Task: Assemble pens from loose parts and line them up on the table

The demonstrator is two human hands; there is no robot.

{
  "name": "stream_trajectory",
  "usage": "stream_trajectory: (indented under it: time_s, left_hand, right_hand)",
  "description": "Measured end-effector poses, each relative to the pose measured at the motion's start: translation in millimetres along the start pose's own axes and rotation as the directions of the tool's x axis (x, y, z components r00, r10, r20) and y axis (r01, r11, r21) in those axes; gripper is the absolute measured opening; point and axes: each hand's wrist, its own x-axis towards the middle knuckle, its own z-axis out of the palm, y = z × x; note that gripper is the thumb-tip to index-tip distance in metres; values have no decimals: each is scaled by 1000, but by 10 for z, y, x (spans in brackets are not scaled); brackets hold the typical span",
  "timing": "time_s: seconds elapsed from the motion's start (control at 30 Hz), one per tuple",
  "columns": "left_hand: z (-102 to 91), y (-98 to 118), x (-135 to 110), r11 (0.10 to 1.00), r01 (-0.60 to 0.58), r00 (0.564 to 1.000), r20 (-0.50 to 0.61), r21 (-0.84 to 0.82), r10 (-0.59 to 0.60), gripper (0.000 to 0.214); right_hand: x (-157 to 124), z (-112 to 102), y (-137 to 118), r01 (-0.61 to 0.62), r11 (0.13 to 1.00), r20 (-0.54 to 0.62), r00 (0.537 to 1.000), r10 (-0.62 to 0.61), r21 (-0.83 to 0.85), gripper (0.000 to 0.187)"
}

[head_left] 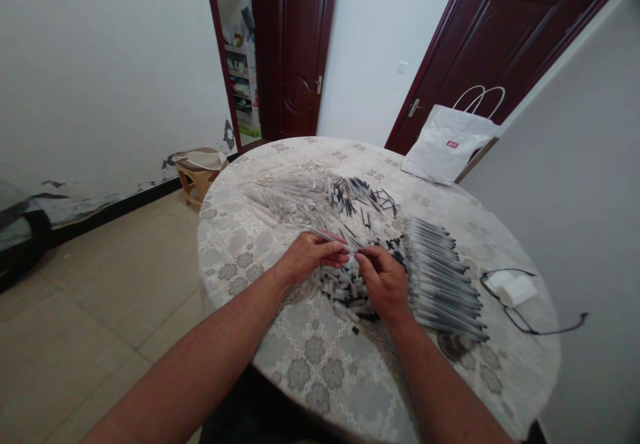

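Observation:
My left hand [313, 256] pinches a clear, slim pen barrel [323, 233], which slants across the fingers toward the right. Close by, my right hand [384, 281] has its thumb and forefinger pressed together at the barrel's near end; the small part in that grip is too hidden to make out. Beneath both hands lies a heap of short clear and black pen caps [345, 291]. Beyond them are loose clear barrels [285, 197] and a bunch of thin dark refills [345, 194]. Right of my right hand, grey-black pens [443, 277] lie in a neat row.
The round table has a floral cloth [315, 357]. Black-framed glasses [530, 331] and a folded white tissue [517, 289] lie at the right. A white paper bag [447, 144] stands at the back right edge. A plastic stool [197, 174] is beyond the left edge.

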Motion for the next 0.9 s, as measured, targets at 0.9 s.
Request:
stream_trajectory:
  time_s: [0.9]
  left_hand:
    - [-6, 20, 7, 999, -25, 1000, -3, 39, 25, 35]
  right_hand:
    - [-33, -14, 13, 41, 999, 39, 998, -40, -23, 24]
